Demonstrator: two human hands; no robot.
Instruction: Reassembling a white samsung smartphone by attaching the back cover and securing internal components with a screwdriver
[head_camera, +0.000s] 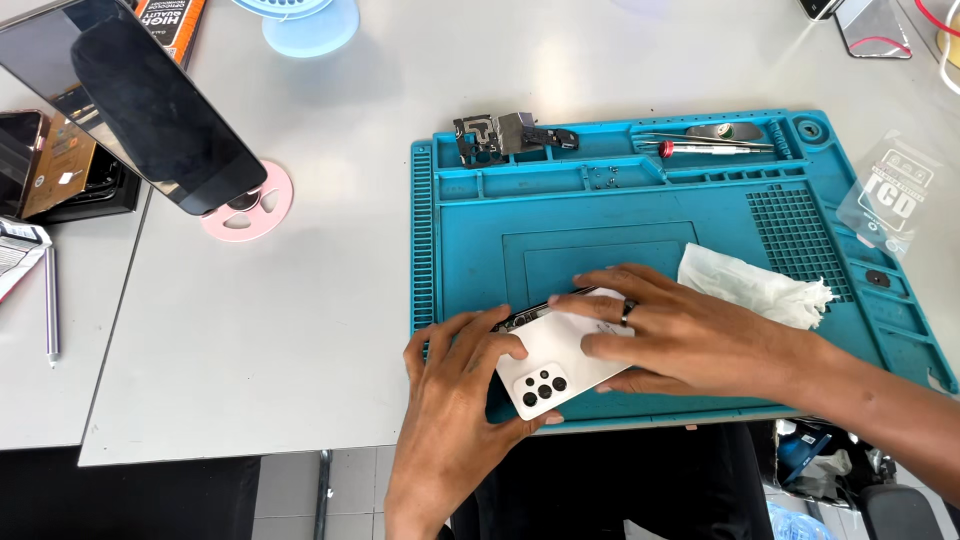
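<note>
1. Grip: the white phone (556, 368), back cover up, is pinned between both hands at the near edge of the teal work mat (640, 240). The left hand (455, 385) is wrapped round its near-left end, thumb under the camera corner; the right hand (665, 330), ringed, is laid flat with fingers spread over the cover.
2. Step in hand, as judged: the back cover is being pressed down. Pressure is best spread evenly along the edges, the camera cluster kept free, the body steadied against sliding off the mat.
3. White crumpled wipe (757, 285): on the mat, just right of the right hand.
4. Clear plastic pouch (893, 195) with a dark printed panel: far right, overlapping the mat's edge.
5. Orange-and-black box (172, 22): far left, only partly seen.
6. Dark detached screen (140, 100): propped on a pink round stand (250, 212), left.
7. Metal parts (505, 136) in a far tray, possibly brackets; red-handled screwdriver (705, 147) to their right.
</note>
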